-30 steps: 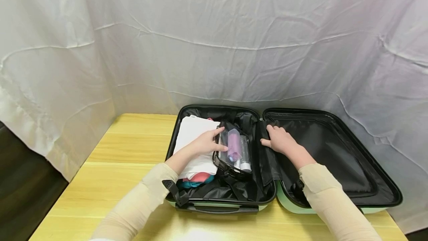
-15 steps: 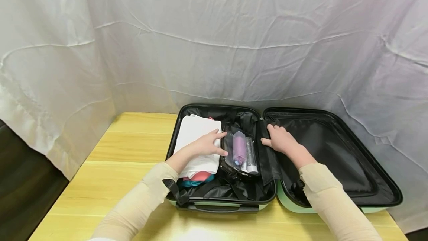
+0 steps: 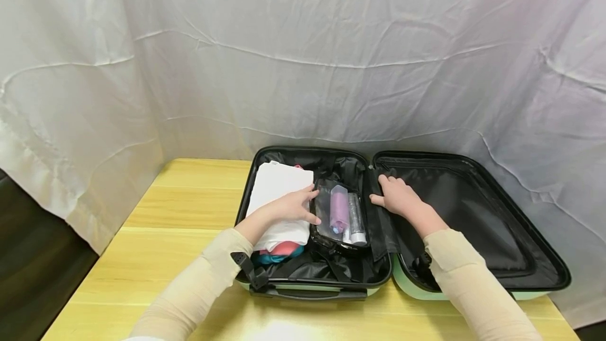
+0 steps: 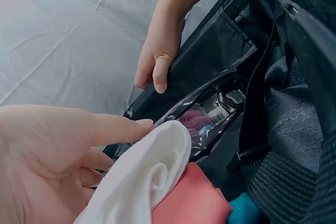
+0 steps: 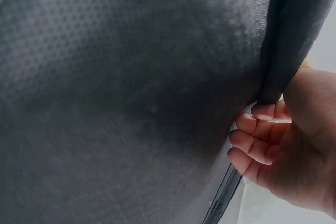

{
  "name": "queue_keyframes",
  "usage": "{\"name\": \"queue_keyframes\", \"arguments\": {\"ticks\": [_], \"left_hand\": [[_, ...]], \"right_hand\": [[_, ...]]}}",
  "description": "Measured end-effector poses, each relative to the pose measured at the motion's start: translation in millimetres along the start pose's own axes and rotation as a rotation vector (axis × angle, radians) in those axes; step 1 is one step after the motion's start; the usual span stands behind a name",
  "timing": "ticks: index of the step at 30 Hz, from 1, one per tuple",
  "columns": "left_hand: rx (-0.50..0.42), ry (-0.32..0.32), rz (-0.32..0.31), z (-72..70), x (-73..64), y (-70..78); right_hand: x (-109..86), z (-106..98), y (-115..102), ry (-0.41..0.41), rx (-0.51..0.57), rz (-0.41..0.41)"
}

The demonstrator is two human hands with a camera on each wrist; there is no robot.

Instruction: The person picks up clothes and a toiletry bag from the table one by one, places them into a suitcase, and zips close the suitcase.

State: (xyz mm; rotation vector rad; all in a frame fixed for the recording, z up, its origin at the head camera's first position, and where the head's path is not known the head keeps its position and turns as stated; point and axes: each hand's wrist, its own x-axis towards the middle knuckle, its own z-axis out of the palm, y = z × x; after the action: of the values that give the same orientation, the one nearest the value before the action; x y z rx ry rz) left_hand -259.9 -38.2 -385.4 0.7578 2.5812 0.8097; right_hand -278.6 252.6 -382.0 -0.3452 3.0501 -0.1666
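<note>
Pouch (image 3: 324,209) lies at three o'clock from the white cloth (image 3: 279,183); my left grip (image 3: 293,207), spread (touching it, I can't tell), should nudge gently while my right grip (image 3: 399,196) pinches the black flap (image 3: 377,228).

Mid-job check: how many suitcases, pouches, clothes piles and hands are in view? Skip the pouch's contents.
Suitcases: 1, the open suitcase
Pouches: 1, the clear pouch
Clothes piles: 1, the clothes pile
Hands: 2, the left hand by the clothes, the right hand at the black flap
Total: 5
</note>
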Motion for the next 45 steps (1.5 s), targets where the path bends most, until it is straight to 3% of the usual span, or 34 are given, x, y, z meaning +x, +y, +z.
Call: {"name": "queue_keyframes", "arguments": {"ticks": [9, 21, 30, 45], "left_hand": [[0.039, -0.07, -0.017, 1.5, -2.1, -1.8], [0.084, -0.081, -0.031, 1.7, 0.8, -0.9], [-0.031, -0.018, -0.022, -8.6, -8.1, 1.2], [-0.006, 0.186, 0.041, -38.9, -50.0, 6.9]], "right_hand": [[0.3, -0.1, -0.3, -0.007, 0.006, 0.001], [2.3, 1.2, 1.6, 0.005, -0.004, 0.001], [4.5, 3.7, 1.3, 0.009, -0.001, -0.003], [1.2, 2.6, 1.9, 0.017, -0.006, -0.008]]}}
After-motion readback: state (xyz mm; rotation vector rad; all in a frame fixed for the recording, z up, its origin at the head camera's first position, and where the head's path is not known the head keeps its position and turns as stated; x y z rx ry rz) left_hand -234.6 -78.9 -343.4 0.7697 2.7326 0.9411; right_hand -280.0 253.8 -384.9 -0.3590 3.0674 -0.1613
